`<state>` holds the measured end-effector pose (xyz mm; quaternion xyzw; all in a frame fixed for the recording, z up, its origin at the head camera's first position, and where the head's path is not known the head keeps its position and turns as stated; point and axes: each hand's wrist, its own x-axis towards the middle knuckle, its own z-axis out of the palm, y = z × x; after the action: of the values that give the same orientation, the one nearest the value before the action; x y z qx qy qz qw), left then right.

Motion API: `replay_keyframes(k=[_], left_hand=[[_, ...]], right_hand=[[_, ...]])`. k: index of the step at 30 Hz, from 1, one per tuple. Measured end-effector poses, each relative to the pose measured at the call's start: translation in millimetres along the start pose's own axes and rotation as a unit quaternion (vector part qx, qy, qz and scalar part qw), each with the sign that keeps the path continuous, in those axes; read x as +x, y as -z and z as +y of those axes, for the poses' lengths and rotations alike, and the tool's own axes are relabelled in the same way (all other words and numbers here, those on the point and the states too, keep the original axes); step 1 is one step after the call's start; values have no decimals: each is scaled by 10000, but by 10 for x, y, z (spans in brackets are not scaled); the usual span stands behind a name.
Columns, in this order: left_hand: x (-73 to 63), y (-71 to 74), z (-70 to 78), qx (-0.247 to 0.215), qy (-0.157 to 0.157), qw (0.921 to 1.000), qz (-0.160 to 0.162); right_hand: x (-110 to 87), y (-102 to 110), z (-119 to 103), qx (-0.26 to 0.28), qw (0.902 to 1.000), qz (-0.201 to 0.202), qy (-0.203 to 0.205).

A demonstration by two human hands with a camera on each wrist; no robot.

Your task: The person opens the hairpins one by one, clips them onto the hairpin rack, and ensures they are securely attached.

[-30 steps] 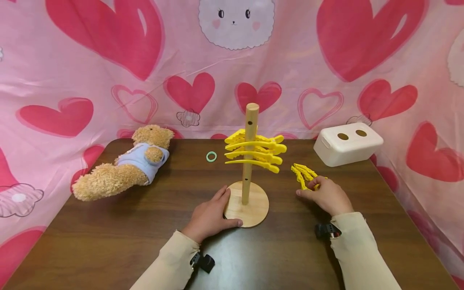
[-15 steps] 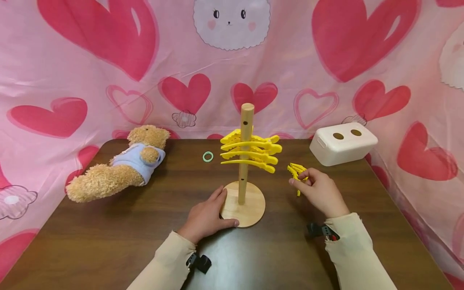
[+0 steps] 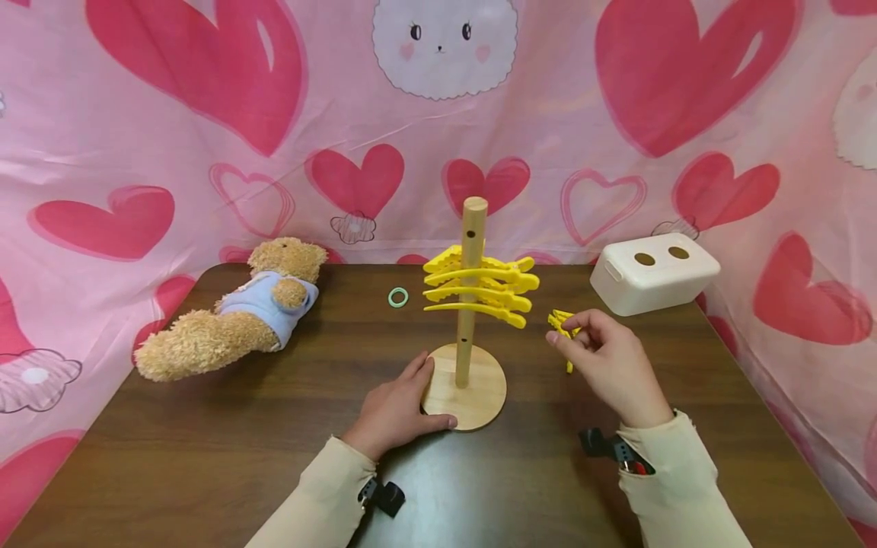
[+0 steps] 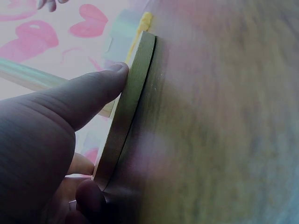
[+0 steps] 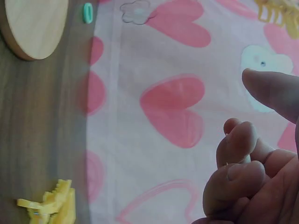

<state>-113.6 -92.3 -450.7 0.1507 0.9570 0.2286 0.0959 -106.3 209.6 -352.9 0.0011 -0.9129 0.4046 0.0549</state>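
In the head view, a wooden post on a round base [image 3: 488, 390] stands mid-table. My left hand [image 3: 390, 415] grips this base at its left and front edge. The thumb [image 4: 96, 91] lies against the base's rim [image 4: 135, 86] in the left wrist view. Several yellow alligator hair clips [image 3: 503, 292] are clamped across the post, one above another. To the right, more yellow hair clips [image 5: 53, 205] lie on the table, partly hidden behind my right hand [image 3: 620, 365] in the head view. That hand is held above them, thumb and fingers apart, nothing between them.
A teddy bear [image 3: 263, 301] in a blue top lies at the left on the brown table [image 3: 226, 464]. Behind the base is a small green ring [image 3: 398, 297]. A white box [image 3: 654, 278] with two round holes stands at the back right, before a pink heart-printed cloth [image 3: 534, 99].
My right hand has come up off the yellow hair clips on the table, its fingers leaving them and parting. The left hand has kept its grip on the base.
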Motion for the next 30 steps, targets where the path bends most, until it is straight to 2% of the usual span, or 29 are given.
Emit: replay_keyframes(k=[3,9,13,20,30], left_hand=[[5,-9,-9,16,-12,10000,9],[18,3,-7,21,-42,10000,4],[11,11,1,7,-7,10000,-20],[-1,10,7,35,39,10000,-33],[-2,21,26,26,19,10000,12]], right_hand=[[-68,0,-86,32,9997,156,174],[-197,-26,-261,176,9937,597,936],[-219,-83,-370,358,9894,601,1272],[-234,-167,-527,639,9894,346,1257],[-234,-290,-641,1365,9783,726,1381]])
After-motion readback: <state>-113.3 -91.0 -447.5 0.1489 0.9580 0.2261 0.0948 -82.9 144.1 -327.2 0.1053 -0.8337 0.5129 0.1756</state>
